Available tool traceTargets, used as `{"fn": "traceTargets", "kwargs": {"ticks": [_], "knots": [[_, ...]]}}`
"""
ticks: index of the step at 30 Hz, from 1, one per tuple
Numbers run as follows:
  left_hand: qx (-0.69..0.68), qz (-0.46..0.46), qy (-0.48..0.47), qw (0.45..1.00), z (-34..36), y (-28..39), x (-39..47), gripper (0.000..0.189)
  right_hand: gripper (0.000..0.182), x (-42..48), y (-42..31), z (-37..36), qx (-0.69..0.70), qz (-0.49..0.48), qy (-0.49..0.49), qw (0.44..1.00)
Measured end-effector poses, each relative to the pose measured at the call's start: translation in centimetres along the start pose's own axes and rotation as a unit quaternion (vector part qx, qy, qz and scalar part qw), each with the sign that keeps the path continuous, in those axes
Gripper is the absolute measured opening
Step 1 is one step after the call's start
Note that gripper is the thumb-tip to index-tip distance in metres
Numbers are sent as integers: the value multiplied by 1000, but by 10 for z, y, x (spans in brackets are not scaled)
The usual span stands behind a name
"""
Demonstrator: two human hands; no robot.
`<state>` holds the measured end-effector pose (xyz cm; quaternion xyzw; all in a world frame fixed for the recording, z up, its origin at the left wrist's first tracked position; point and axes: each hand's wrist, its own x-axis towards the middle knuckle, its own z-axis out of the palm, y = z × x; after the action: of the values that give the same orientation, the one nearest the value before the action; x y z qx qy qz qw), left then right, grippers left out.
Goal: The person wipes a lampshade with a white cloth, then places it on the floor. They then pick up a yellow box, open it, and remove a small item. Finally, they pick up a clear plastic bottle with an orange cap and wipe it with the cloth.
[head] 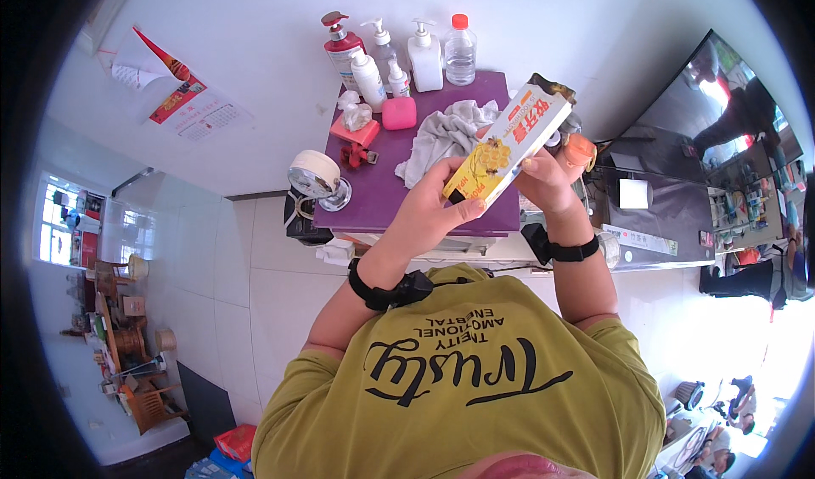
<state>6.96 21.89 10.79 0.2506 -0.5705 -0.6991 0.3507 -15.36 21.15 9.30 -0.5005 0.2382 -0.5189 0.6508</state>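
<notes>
A white and yellow toothpaste carton (500, 144), printed with bees and honeycomb, is held slantwise above a small purple-topped cabinet (375, 208). My left hand (439, 202) grips its lower end, thumb along the near edge. My right hand (544, 179) holds the carton's right side near the middle, with some fingers hidden behind it. At the carton's far end a dark, shiny piece (554, 89) shows; I cannot tell whether it belongs to the carton. Underneath, a crumpled grey towel (433, 138) lies on the cabinet top.
Pump bottles (425, 55) and a red-capped clear bottle (460, 52) stand along the back. Left of the towel are a pink case (399, 113), a red box (356, 132) and a round mirror or clock on a stand (315, 174). An orange-lidded container (578, 151) stands right, near a television (732, 109).
</notes>
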Motion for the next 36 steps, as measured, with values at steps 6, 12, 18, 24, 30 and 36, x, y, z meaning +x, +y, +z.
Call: {"fn": "traceTargets", "kwargs": {"ticks": [6, 12, 18, 24, 30, 36], "knots": [[10, 23, 63, 998, 9, -11, 2, 57, 83, 1, -4, 18, 29, 2, 38, 999], [32, 51, 97, 993, 13, -13, 4, 54, 75, -2, 0, 18, -5, 24, 59, 998], [55, 64, 102, 991, 16, -21, 5, 54, 80, -8, 6, 19, -6, 9, 86, 996], [68, 60, 89, 992, 15, -29, 7, 63, 80, -15, 11, 16, -9, 18, 99, 995], [82, 31, 46, 995, 8, -31, 10, 67, 64, -22, 8, 22, -84, 13, 113, 990], [118, 23, 4, 993, 0, -27, 7, 56, 46, -29, 10, 24, -74, 23, 140, 987]]}}
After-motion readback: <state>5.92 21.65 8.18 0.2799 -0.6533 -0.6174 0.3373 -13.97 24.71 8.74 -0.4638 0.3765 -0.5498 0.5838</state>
